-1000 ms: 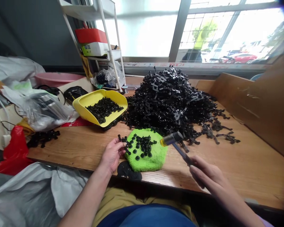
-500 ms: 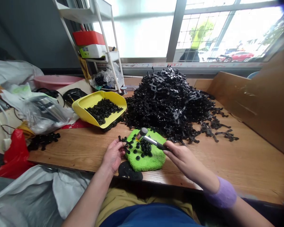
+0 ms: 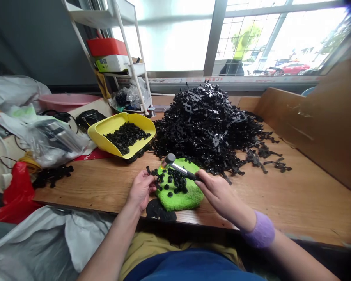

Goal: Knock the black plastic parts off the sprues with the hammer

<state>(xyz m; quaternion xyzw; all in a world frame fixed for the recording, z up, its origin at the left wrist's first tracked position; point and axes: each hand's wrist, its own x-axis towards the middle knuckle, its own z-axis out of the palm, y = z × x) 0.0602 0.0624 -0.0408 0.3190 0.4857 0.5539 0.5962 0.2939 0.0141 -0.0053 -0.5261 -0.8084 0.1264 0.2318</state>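
Observation:
My right hand (image 3: 212, 189) is closed round the dark handle of a small hammer (image 3: 179, 168). The hammer's head hangs over the upper left part of a green fluffy cloth (image 3: 190, 199). My left hand (image 3: 142, 190) pinches a black branched plastic piece (image 3: 158, 186) at the cloth's left edge. Several small round black parts (image 3: 170, 194) lie on the cloth. Just below my left hand, a flat black pad (image 3: 159, 210) sits at the table's front edge.
A large heap of black pieces (image 3: 204, 128) stands behind the cloth. To its left is a yellow scoop tray (image 3: 98, 138) of small black parts. A wooden board (image 3: 312, 121) rises at the right; a white shelf (image 3: 128, 50) stands behind the tray.
My right hand and the hammer have moved a little to the left, bringing the hammer's head nearer my left hand. My left hand has hardly moved. The view has shifted slightly.

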